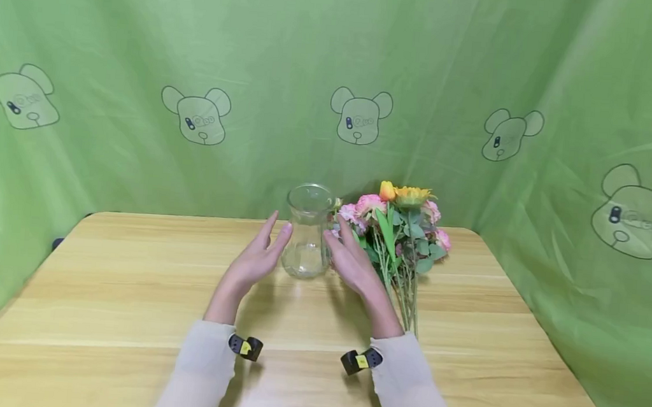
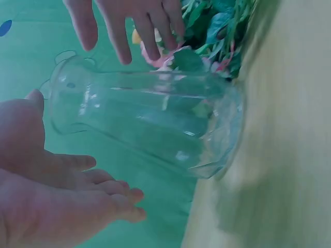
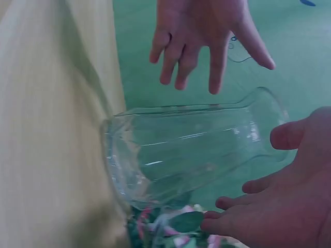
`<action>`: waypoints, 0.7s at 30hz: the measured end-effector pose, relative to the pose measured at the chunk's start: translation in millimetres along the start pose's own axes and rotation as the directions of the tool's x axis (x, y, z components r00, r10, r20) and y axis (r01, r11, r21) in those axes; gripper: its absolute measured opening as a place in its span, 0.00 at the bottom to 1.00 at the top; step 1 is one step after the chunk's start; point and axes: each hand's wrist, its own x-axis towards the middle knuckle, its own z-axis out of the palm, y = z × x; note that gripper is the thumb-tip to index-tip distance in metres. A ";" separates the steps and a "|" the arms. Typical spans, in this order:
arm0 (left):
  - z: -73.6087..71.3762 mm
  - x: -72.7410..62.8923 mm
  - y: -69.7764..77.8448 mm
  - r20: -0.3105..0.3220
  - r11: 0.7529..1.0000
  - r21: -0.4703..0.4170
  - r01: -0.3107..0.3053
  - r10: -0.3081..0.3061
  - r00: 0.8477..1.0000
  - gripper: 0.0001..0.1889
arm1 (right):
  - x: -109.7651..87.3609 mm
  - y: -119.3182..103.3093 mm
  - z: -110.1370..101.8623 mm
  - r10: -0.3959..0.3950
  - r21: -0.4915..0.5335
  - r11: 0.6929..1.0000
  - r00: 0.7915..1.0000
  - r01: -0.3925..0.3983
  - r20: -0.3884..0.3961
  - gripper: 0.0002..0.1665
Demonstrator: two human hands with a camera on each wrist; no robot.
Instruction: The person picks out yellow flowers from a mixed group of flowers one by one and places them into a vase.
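Note:
A clear glass vase [image 1: 306,247] stands upright on the wooden table, between my two hands. My left hand [image 1: 255,255] is beside its left side, fingers extended; the left wrist view shows a gap between that hand [image 2: 67,186] and the glass. On the other side my right hand [image 1: 353,260] faces the vase with straight fingers; in the right wrist view its thumb overlaps the vase rim [image 3: 269,124], and whether it touches I cannot tell. Just right of the vase lies a bunch of flowers [image 1: 410,229], pink, orange and yellow, partly behind my right hand.
The flower stems [image 1: 407,299] stretch toward the front of the table [image 1: 124,290], near my right forearm. A green cloth [image 1: 281,46] with printed bear heads hangs behind the table and along its sides. Each wrist wears a black band [image 1: 245,348].

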 end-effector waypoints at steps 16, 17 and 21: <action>10.2 5.0 -6.0 0.068 0.995 -0.102 0.003 0.004 0.998 0.50 | 9.6 11.5 16.3 -0.022 0.098 0.995 0.998 0.017 0.050 0.39; 10.5 5.1 -6.5 0.068 0.995 -0.104 0.002 0.005 0.998 0.50 | 9.5 11.6 16.8 -0.017 0.095 0.995 0.999 0.012 0.048 0.39; 10.8 5.9 -8.9 0.069 0.994 -0.110 -0.003 0.010 0.998 0.50 | 7.9 10.7 17.4 0.010 0.069 0.998 0.999 -0.012 0.038 0.39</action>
